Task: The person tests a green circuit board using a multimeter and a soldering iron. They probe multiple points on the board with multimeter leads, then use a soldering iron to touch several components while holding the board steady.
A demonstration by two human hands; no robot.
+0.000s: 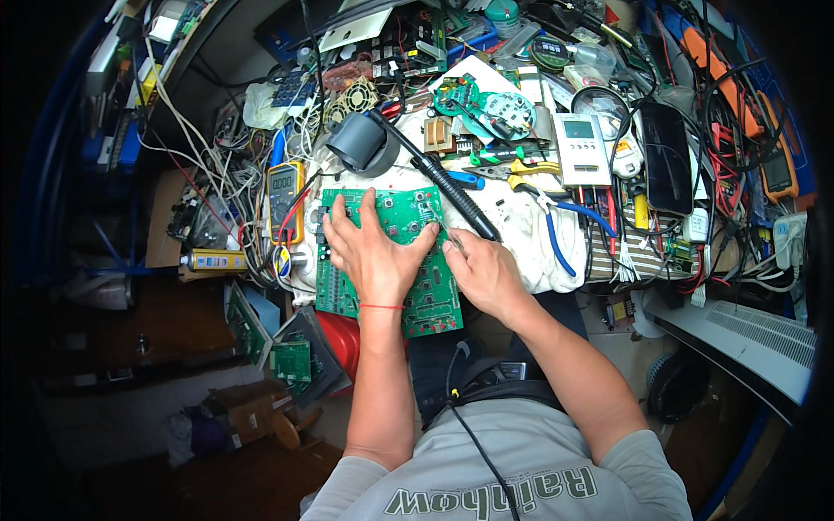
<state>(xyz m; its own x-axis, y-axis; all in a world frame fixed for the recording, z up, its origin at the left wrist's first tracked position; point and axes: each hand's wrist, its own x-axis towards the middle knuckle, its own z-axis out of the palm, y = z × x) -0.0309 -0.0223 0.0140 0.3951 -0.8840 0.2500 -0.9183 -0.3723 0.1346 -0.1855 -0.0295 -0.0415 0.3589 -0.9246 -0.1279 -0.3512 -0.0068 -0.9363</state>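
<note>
A large green circuit board, with many small buttons and red parts, lies over the near edge of the bench. My left hand rests on it with fingers spread, pressing on its face. The left thumb reaches toward a small chip area near the upper right of the board. At the board's right side my right hand is closed in a pinch on a thin metal tool. Its tip points at the same area; my fingers hide most of it, so its exact kind is unclear.
A grey round lamp-like head with a black flexible arm stands just beyond the board. Around it are a yellow multimeter, blue-handled pliers, a white device with a screen, a phone and tangled cables.
</note>
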